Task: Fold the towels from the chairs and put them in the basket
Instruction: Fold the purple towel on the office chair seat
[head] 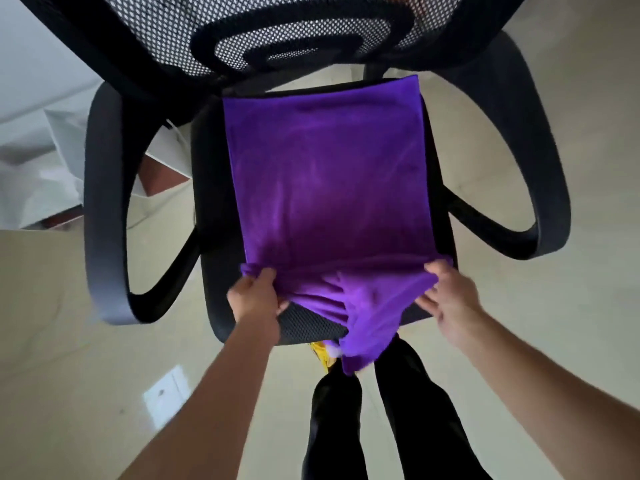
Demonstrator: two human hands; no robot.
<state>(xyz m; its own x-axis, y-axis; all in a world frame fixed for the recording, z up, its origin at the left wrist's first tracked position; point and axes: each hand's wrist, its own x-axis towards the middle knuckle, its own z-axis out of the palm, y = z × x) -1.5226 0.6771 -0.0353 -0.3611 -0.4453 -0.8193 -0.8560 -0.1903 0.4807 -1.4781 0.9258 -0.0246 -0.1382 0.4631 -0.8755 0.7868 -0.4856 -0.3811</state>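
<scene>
Towel (329, 174), purple: near corners held at the seat (304, 323) front edge, left hand (256, 296) gripping one, right hand (450, 299) pinching the other, hands apart, probably to carry that edge back for a fold. Slack between sags over the edge. Rest lies flat to the seat's back edge. Basket unseen.

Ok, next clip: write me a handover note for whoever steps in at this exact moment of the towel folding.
Left hand: grips the purple towel at its near left corner.
Right hand: pinches the towel's near right corner.
Towel: spread flat on the chair seat, near edge bunched between the hands, a flap hanging over the seat's front.
Done: no fold visible yet.
Left: fold this towel and put it in the basket, which is out of view.
</scene>
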